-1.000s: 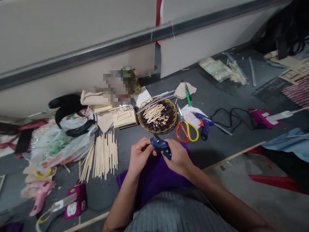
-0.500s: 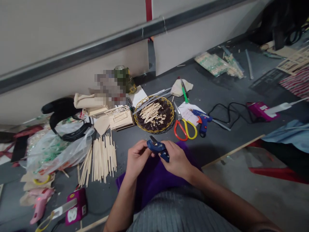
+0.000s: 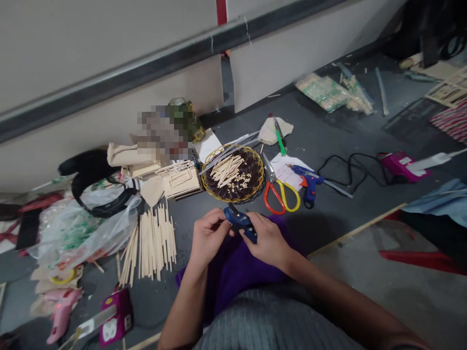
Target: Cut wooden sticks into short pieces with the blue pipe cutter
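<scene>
My right hand [image 3: 268, 239] is closed round the blue handles of a small pair of cutters [image 3: 239, 221], its dark jaws pointing up and left. My left hand [image 3: 207, 236] is pinched right at the jaws; what its fingertips hold is too small to make out. Both hands hover over a purple cloth [image 3: 237, 267] on my lap. Just beyond them sits a round woven basket [image 3: 255, 187] holding short cut sticks. A loose bundle of long wooden sticks [image 3: 155, 240] lies to the left of my left hand.
Red-and-yellow scissors [image 3: 279, 192] and a blue glue gun [image 3: 308, 184] with a black cord lie right of the basket. A small stick-built model [image 3: 180, 177], a plastic bag [image 3: 87, 228], a pink glue gun [image 3: 60, 313] and a magenta box [image 3: 116, 316] lie left. A wall panel [image 3: 109, 73] stands behind.
My hands and the cutters have stayed together in the same grip. The view has shifted slightly, so the floor items sit a little further left in the picture.
</scene>
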A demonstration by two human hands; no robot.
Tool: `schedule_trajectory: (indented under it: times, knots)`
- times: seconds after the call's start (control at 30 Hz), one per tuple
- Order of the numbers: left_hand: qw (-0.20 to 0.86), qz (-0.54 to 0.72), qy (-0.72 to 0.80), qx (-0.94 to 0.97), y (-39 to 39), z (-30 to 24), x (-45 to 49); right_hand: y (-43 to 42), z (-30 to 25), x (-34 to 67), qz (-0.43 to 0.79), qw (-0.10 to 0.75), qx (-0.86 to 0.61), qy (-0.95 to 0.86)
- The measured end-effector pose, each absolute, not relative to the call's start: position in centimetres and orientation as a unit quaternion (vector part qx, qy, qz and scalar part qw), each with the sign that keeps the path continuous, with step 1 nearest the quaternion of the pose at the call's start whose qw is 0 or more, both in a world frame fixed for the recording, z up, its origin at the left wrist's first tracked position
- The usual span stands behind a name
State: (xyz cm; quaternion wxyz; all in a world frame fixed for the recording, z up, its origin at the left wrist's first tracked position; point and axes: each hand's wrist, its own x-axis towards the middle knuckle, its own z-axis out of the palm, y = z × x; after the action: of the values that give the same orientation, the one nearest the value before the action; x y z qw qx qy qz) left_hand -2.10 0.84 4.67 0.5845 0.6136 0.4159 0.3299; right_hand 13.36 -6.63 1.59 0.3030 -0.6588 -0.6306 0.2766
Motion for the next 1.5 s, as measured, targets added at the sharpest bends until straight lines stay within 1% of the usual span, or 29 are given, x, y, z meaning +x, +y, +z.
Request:
schedule_trajectory:
  times: [0.2, 0.4, 0.53, 0.67, 0.77, 0.9, 1.07, 1.23, 1.37, 1.5]
  knots:
    - [0.619, 0.311, 0.423, 0.584, 2.8, 4.6, -1.1, -5.2, 0.2, 14.1, 0.262, 0.281, -0.674, -0.631]
    - [0.659, 0.273, 0.459, 0.529, 5.0, 3.5, -0.7, -3.4, -0.6, 14.5, 0.295, 0.283, -0.668, -0.622]
    - [0.676, 0.259, 0.474, 0.501, 6.2, 2.7, -0.4, -2.5, -1.1, 14.6, 0.315, 0.267, -0.674, -0.613]
    - [0.677, 0.259, 0.485, 0.49, 6.7, 1.8, -0.2, -2.0, -2.5, 14.7, 0.294, 0.26, -0.682, -0.617]
    - [0.671, 0.26, 0.491, 0.491, 6.6, 1.3, 0.0, -1.9, -3.2, 14.8, 0.293, 0.272, -0.681, -0.613]
    - [0.668, 0.268, 0.495, 0.488, 6.4, 1.1, 0.1, -1.8, -2.9, 15.0, 0.328, 0.298, -0.667, -0.599]
    - [0.676, 0.287, 0.506, 0.453, 6.1, 1.5, -0.1, -2.1, -1.4, 15.3, 0.396, 0.321, -0.659, -0.553]
    - [0.685, 0.322, 0.507, 0.412, 5.6, 2.3, -0.7, -2.8, 0.5, 15.7, 0.446, 0.367, -0.64, -0.506]
    - [0.698, 0.346, 0.491, 0.39, 4.7, 2.8, -1.0, -3.7, 1.4, 15.3, 0.403, 0.364, -0.643, -0.54]
    - [0.711, 0.374, 0.479, 0.355, 3.4, 3.4, -1.2, -4.7, 1.3, 14.0, 0.296, 0.339, -0.665, -0.595]
